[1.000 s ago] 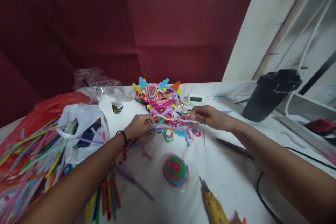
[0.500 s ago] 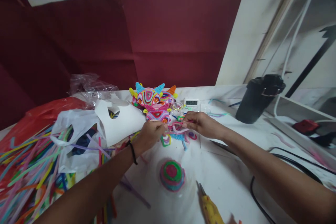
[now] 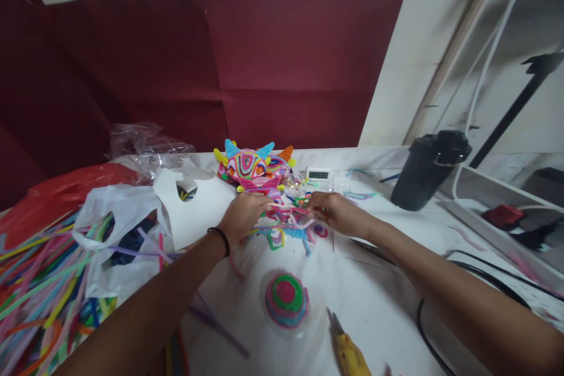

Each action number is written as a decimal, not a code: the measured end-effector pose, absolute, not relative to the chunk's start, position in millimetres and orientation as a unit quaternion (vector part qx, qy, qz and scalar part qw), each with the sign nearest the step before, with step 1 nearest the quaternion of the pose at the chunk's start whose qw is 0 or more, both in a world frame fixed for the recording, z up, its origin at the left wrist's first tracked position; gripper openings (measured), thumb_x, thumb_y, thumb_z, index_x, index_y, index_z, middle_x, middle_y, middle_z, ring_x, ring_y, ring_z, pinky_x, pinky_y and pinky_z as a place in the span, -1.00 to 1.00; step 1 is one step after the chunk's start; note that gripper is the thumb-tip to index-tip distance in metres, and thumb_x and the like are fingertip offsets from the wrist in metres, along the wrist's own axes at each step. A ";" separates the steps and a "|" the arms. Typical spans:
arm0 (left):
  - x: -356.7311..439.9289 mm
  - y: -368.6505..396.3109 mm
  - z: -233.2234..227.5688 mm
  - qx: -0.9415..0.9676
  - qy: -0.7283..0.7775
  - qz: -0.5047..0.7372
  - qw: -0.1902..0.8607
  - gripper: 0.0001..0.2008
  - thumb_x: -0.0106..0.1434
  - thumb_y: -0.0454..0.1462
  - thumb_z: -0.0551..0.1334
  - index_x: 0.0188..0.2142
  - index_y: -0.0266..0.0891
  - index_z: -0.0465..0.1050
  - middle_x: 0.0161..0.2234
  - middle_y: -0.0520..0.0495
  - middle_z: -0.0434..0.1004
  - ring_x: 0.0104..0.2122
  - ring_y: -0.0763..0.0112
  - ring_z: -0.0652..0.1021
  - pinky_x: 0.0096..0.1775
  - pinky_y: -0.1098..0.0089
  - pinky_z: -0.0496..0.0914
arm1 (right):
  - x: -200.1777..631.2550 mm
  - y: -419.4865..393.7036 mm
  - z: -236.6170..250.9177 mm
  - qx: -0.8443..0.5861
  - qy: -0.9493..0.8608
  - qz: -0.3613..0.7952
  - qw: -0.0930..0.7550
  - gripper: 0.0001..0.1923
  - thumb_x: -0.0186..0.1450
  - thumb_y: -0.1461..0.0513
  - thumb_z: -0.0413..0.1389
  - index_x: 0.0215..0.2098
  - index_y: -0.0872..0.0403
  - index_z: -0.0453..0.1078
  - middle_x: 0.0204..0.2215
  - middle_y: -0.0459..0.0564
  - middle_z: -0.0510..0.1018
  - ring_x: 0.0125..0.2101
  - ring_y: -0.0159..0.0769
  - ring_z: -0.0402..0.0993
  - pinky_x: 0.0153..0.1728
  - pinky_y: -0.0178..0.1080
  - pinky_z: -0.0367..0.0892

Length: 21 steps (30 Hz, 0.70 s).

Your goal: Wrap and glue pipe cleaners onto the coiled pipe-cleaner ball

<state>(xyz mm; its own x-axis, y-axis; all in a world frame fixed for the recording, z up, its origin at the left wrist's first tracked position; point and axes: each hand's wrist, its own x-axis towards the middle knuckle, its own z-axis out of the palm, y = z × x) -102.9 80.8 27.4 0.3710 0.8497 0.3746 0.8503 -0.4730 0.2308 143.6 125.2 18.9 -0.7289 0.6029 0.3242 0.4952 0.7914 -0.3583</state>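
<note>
My left hand (image 3: 242,215), with a black band at the wrist, is closed on one end of some pink and red pipe cleaners (image 3: 288,209). Their other end is pinched in the fingers of my right hand (image 3: 337,212), so the strands span the gap between both hands. Just beyond are colourful horned figures (image 3: 249,165) covered in coiled pipe cleaner. Below the hands lie small coiled pieces (image 3: 277,238) and a light blue fringed piece (image 3: 300,236). Nearer to me sits a round dome (image 3: 286,299) of pink, green and blue coils.
A yellow glue gun (image 3: 350,355) lies at the front. On the left are a heap of loose pipe cleaners (image 3: 39,282), a white plastic bag (image 3: 117,205) and a white cut-out shell (image 3: 198,205). A small digital clock (image 3: 318,175), black tumbler (image 3: 429,170) and black cable (image 3: 489,276) stand or lie rightward.
My left hand has shifted slightly left, and the pink strands now stretch more plainly between the hands. The whole view has shifted a little.
</note>
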 end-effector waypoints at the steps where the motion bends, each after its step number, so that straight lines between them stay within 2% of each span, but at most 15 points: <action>1: -105.5 82.4 28.9 -0.822 -0.516 -0.241 -0.022 -0.76 0.28 -0.29 0.12 -0.39 -0.21 0.57 -0.52 -0.01 0.56 -0.48 0.39 0.53 -0.36 0.45 0.36 | 142.4 126.8 16.1 -0.298 -0.926 0.110 0.205 -0.86 0.29 0.35 0.04 -0.35 0.10 0.44 -0.38 0.03 0.53 -0.38 -0.29 0.44 -0.33 -0.30 0.26; 5: -112.6 87.5 34.6 -0.771 -0.551 -0.309 -0.078 -0.71 0.29 -0.25 0.08 -0.36 -0.27 0.57 -0.76 0.10 0.37 -0.70 0.45 0.43 -0.55 0.48 0.29 | 135.5 131.6 4.5 -0.299 -0.938 0.061 0.166 -0.79 0.27 0.41 0.04 -0.40 0.10 0.48 -0.35 0.09 0.55 -0.31 -0.21 0.46 -0.30 -0.27 0.27; 7: -114.1 87.6 39.2 -0.740 -0.570 -0.346 -0.086 -0.71 0.29 -0.25 0.07 -0.32 -0.30 0.57 -0.76 0.11 0.38 -0.74 0.47 0.40 -0.61 0.49 0.26 | 132.8 131.8 1.4 -0.299 -0.940 0.047 0.155 -0.77 0.27 0.40 0.06 -0.47 0.09 0.48 -0.38 0.08 0.56 -0.33 -0.21 0.48 -0.31 -0.27 0.27; 9: -114.6 85.9 45.3 -0.721 -0.577 -0.374 -0.083 -0.72 0.28 -0.24 0.09 -0.29 -0.30 0.57 -0.69 0.08 0.48 -0.74 0.49 0.39 -0.64 0.50 0.23 | 131.9 129.6 2.7 -0.295 -0.942 0.042 0.155 -0.79 0.28 0.35 0.10 -0.47 0.05 0.49 -0.40 0.02 0.57 -0.35 -0.25 0.49 -0.33 -0.29 0.28; 11: -114.7 83.0 51.8 -0.713 -0.576 -0.394 -0.075 -0.74 0.26 -0.23 0.13 -0.27 -0.27 0.58 -0.57 0.04 0.58 -0.67 0.48 0.45 -0.60 0.50 0.27 | 132.4 125.2 9.5 -0.297 -0.939 0.038 0.170 -0.88 0.30 0.26 0.12 -0.36 0.02 0.51 -0.35 -0.02 0.58 -0.34 -0.28 0.51 -0.32 -0.31 0.30; 13: -114.2 79.9 57.2 -0.716 -0.564 -0.407 -0.058 -0.77 0.24 -0.22 0.17 -0.27 -0.24 0.60 -0.44 0.00 0.65 -0.52 0.41 0.55 -0.49 0.49 0.35 | 132.7 119.3 20.7 -0.315 -0.927 0.030 0.203 -0.83 0.34 0.17 0.09 -0.19 0.02 0.49 -0.21 0.03 0.57 -0.28 -0.26 0.52 -0.30 -0.29 0.32; 16: -111.3 75.3 62.6 -0.738 -0.532 -0.415 -0.022 -0.79 0.24 -0.23 0.19 -0.26 -0.20 0.61 -0.34 -0.01 0.68 -0.32 0.32 0.60 -0.31 0.44 0.42 | 129.1 110.0 39.5 -0.346 -0.882 -0.044 0.318 -0.76 0.39 0.16 0.01 -0.12 0.09 0.45 -0.13 0.13 0.53 -0.20 -0.17 0.48 -0.24 -0.20 0.31; 18: -107.5 71.7 65.2 -0.757 -0.506 -0.414 -0.002 -0.80 0.25 -0.25 0.19 -0.26 -0.19 0.62 -0.32 -0.01 0.68 -0.30 0.31 0.61 -0.25 0.42 0.43 | 123.5 105.6 49.5 -0.329 -0.854 -0.119 0.385 -0.78 0.38 0.18 0.02 -0.12 0.10 0.44 -0.15 0.14 0.55 -0.17 -0.12 0.43 -0.20 -0.15 0.26; 21: -100.9 64.9 69.9 -0.778 -0.476 -0.409 0.012 -0.79 0.27 -0.25 0.18 -0.26 -0.19 0.62 -0.29 -0.02 0.68 -0.31 0.32 0.62 -0.23 0.41 0.44 | 113.8 103.0 58.2 -0.285 -0.853 -0.193 0.394 -0.78 0.37 0.20 0.05 -0.06 0.09 0.42 -0.12 0.10 0.57 -0.10 -0.08 0.36 -0.14 -0.09 0.16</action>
<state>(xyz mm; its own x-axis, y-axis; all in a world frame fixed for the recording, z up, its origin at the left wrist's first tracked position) -100.9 64.9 69.9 0.2124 0.7312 0.6482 0.7511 -0.5465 0.3704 113.8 103.0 58.2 -0.5277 0.3341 0.7809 0.6373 0.7636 0.1040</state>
